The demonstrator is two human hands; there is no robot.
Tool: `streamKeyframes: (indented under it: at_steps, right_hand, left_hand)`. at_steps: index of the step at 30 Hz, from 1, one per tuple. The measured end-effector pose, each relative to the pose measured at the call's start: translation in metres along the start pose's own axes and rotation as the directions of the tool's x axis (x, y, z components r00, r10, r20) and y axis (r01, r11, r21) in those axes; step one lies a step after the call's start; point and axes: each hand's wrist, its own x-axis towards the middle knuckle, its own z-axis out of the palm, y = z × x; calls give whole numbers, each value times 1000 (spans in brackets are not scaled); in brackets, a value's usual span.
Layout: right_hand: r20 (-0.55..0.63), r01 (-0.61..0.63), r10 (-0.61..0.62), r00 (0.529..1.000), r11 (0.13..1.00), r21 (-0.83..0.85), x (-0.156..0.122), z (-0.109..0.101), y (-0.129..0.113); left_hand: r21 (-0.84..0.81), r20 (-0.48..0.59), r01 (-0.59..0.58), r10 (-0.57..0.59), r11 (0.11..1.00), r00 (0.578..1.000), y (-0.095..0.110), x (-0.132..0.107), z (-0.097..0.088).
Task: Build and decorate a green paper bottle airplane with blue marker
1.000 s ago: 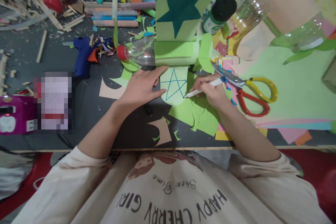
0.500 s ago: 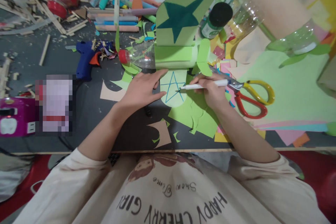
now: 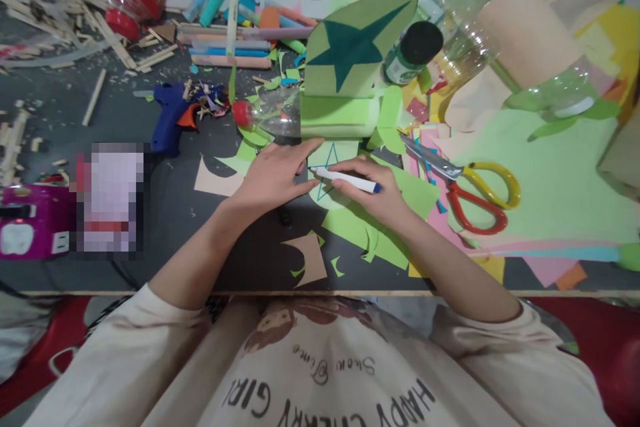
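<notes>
My left hand point(image 3: 273, 173) lies flat with fingers stretched out, pressing the left edge of a light green paper piece point(image 3: 334, 155) that bears a blue star outline. My right hand point(image 3: 377, 190) is closed around a white marker point(image 3: 345, 178), held nearly level, its tip at the star's left point close to my left fingers. The hand and marker cover much of the star. Just behind stands a plastic bottle point(image 3: 273, 117) with a red cap, wrapped in green paper, with an upright green wing point(image 3: 353, 47) carrying a dark green star.
Scissors point(image 3: 467, 180) with yellow and red handles lie right of my right hand on paper sheets. A blue glue gun point(image 3: 173, 113) lies at the left. A black-capped glue bottle point(image 3: 413, 50), rolled papers, wooden sticks and green scraps crowd the dark table point(image 3: 150, 240).
My right hand moved left across the star, carrying the marker tip from the star's lower right to its left point. My left hand stayed in place.
</notes>
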Motion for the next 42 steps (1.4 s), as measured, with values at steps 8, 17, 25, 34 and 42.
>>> streamKeyframes:
  at_steps: [8, 17, 25, 34, 42]
  right_hand:
    - [28, -56, 55, 998, 998, 35, 1, -5, -3]
    - [57, -245, 240, 969, 964, 99, 3, -15, -12]
    - [165, -365, 351, 922, 928, 69, 3, -32, -15]
    - [257, -386, 374, 891, 922, -2, 4, -48, -15]
    - [105, -400, 386, 916, 884, 242, 6, -45, -2]
  left_hand:
    - [10, -4, -1, 1, 1000, 1000, 0, 0, -2]
    - [18, -1, 1, -1, 1000, 1000, 0, 0, -2]
    - [9, 0, 4, -4, 1000, 1000, -1, -1, -2]
    - [-6, 1, 7, -7, 1000, 1000, -2, -1, -3]
    - [-11, -1, 4, -4, 1000, 1000, -1, -2, -4]
